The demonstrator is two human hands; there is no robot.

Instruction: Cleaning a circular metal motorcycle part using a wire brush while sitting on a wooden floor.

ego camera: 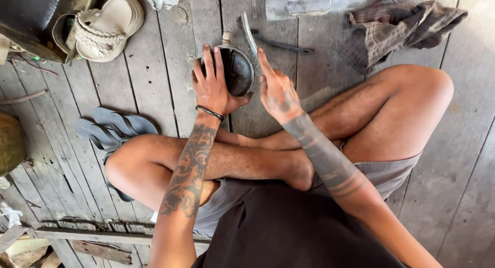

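Left grip around one bowl

There is one view only, from a camera worn on the person's head. It looks almost straight down over the dark shirt and crossed bare legs onto the plank floor. The lens sits close: both forearms run up from the bottom edge, and the hands, left and right, meet just above the middle of the frame. The planks run from bottom to top of the frame. At the top edge the floor ahead of the person shows; at the left edge, the floor beside the left knee.
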